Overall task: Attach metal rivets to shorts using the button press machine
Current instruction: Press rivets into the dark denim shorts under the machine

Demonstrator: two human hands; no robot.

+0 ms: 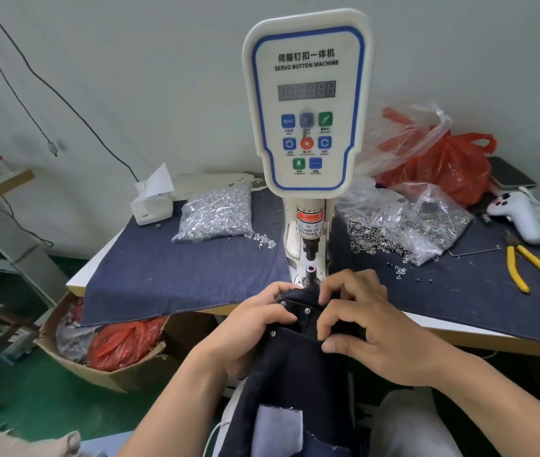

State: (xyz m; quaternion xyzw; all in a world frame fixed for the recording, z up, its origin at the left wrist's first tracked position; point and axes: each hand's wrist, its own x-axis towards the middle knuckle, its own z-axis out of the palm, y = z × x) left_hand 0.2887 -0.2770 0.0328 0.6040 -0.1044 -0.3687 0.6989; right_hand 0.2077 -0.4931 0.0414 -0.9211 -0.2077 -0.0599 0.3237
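- The wide surface [196, 278], covered with dark blue denim cloth, carries the machine and the supplies.
- The white button press machine with a blue-framed control panel [306, 103] stands upright at the middle of the surface; its black upper punch [310, 250] hangs above the lower die with a round silver top [310, 269], and nothing lies between them yet.
- The dark navy denim shorts [295, 367] hang from the person's lap up to the front edge of the surface, with the pocket corner just before the lower die.
- The left hand [245, 328] grips the left side of the pocket area, fingers curled over the cloth.
- The right hand [361, 324] pinches the cloth on the right side, the thumb pressing on the seam.
- A clear plastic bag of silver rivet parts [216, 212] lies left of the machine, and an open bag of small dark metal rings [404, 222] lies right of it.
- Three small silver rivets [307, 311] are already fixed near the pocket, so the task seems partly done; probably the next spot must go on the die, but how many rivets remain cannot be told.
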